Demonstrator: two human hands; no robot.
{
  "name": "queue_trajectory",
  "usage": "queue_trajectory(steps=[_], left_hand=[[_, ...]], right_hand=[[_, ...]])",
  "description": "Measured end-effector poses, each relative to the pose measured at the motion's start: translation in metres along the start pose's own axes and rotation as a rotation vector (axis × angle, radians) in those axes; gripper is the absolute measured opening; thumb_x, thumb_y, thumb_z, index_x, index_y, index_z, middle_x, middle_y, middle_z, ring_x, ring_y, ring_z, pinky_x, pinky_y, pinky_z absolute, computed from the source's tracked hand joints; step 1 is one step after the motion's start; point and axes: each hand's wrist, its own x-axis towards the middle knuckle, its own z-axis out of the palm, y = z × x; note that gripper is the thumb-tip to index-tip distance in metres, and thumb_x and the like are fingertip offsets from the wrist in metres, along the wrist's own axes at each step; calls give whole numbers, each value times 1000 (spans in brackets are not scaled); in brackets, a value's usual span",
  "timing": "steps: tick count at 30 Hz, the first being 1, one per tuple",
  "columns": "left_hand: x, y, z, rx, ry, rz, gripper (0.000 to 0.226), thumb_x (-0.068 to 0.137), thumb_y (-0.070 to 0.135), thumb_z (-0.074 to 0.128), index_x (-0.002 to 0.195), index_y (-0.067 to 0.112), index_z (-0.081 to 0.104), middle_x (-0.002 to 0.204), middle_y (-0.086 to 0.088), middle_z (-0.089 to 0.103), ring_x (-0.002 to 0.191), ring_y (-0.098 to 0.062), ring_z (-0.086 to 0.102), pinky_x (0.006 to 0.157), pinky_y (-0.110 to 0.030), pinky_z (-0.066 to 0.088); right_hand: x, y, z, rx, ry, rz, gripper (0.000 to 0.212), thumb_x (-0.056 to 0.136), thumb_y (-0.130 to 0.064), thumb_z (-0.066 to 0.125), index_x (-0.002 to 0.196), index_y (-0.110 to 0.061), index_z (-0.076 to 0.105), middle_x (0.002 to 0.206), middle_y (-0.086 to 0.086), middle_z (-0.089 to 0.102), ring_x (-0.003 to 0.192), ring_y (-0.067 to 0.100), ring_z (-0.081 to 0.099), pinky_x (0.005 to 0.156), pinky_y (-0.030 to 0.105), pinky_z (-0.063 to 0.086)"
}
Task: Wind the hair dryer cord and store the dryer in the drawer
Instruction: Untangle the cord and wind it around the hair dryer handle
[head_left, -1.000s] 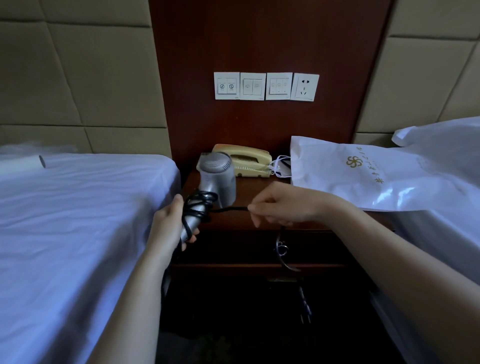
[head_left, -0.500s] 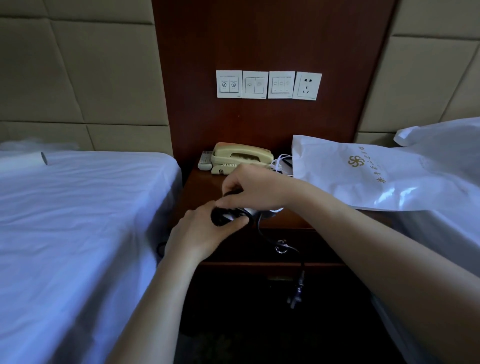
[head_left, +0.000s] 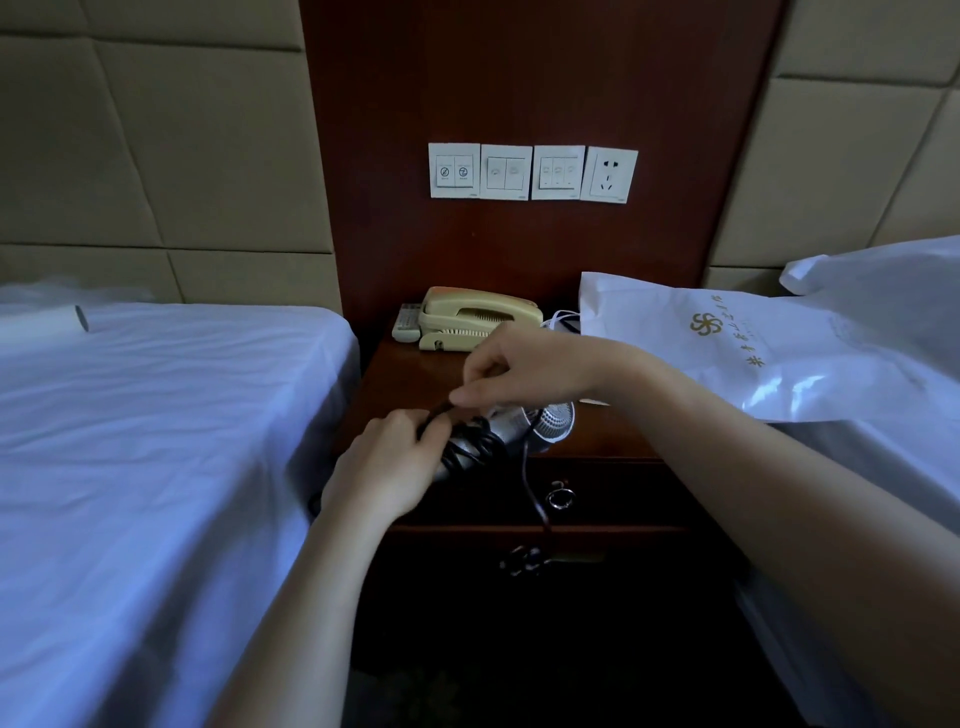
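The silver hair dryer (head_left: 540, 423) lies sideways over the front edge of the dark wooden nightstand (head_left: 410, 379), its round grille facing right. My left hand (head_left: 387, 465) grips its handle, which has several turns of black cord (head_left: 475, 449) around it. My right hand (head_left: 524, 371) pinches the cord just above the handle. A loose length of cord hangs down in front of the closed drawer (head_left: 613, 493), past its ring pull (head_left: 560, 498). The plug end (head_left: 522, 561) dangles lower, blurred in the dark.
A beige telephone (head_left: 478, 317) and a remote (head_left: 408, 322) sit at the back of the nightstand. A white plastic bag (head_left: 727, 348) lies over its right side. White-sheeted beds flank it left (head_left: 156, 441) and right. Switches and a socket (head_left: 609, 174) are on the wall panel.
The dryer went from upright in my left hand to lying sideways with its grille to the right. My right hand has carried the cord over the handle, and the hanging length is shorter.
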Motion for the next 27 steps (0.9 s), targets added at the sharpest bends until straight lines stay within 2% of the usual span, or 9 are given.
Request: queue_trajectory(steps=[6, 10, 13, 18, 20, 22, 24, 26, 27], left_hand=[[3, -4, -3, -70, -182, 66, 45, 67, 60, 35, 68, 22, 59, 46, 0, 61, 38, -25, 62, 49, -39, 54], [2, -11, -5, -194, -251, 28, 50, 61, 59, 42, 75, 15, 61, 45, -7, 60, 35, -25, 58, 39, -25, 42], [3, -15, -9, -306, -332, 53, 64, 62, 54, 43, 82, -3, 60, 41, -9, 55, 31, -24, 51, 33, -18, 35], [0, -13, -6, -445, -412, 87, 47, 82, 35, 36, 76, -6, 58, 40, -12, 52, 27, -20, 47, 30, -12, 30], [1, -14, -3, -527, -434, 72, 44, 90, 31, 33, 68, 4, 60, 41, -15, 54, 27, -21, 46, 30, -12, 29], [4, -17, 1, -644, -470, 54, 51, 93, 30, 27, 62, 9, 62, 40, -17, 53, 26, -21, 44, 29, -13, 28], [8, -21, 2, -762, -485, -13, 55, 92, 33, 23, 62, 8, 61, 37, -15, 51, 25, -21, 43, 28, -13, 27], [13, -25, 3, -875, -483, -99, 59, 91, 36, 22, 65, 3, 63, 36, -16, 51, 24, -22, 43, 28, -13, 26], [15, -26, 4, -935, -481, -128, 61, 90, 37, 22, 65, 4, 67, 38, -17, 51, 24, -22, 43, 29, -14, 26]], right_hand=[[1, 16, -17, -78, 50, 57, 45, 85, -45, 63, 56, -12, 54, 53, 8, 47, 38, 12, 39, 38, 14, 34], [2, 33, -18, -17, 72, 131, 51, 86, -52, 58, 53, -14, 50, 44, 1, 39, 35, 11, 37, 40, 16, 37], [-1, 56, -16, 98, 96, 222, 52, 89, -53, 51, 54, -15, 50, 39, -6, 38, 37, 12, 35, 45, 23, 35], [-14, 81, -3, 201, 94, 282, 49, 91, -53, 47, 56, -19, 51, 46, -8, 42, 42, 7, 38, 51, 19, 34], [-15, 84, 2, 295, 83, 260, 50, 94, -43, 49, 49, -21, 50, 43, -10, 44, 39, 3, 39, 51, 15, 36], [-18, 89, 7, 332, 74, 224, 57, 96, -18, 52, 39, -22, 54, 40, -13, 46, 41, -2, 39, 56, 13, 36], [-24, 92, 12, 276, 108, 219, 54, 90, 6, 51, 45, -22, 63, 50, -11, 58, 58, 0, 46, 57, 15, 38], [-27, 96, 17, 297, 136, 270, 24, 86, 9, 50, 75, 0, 69, 79, 23, 66, 77, 16, 47, 61, 31, 43], [-28, 96, 20, 334, 105, 300, 14, 83, 7, 49, 81, 12, 62, 79, 34, 59, 74, 20, 46, 56, 35, 43]])
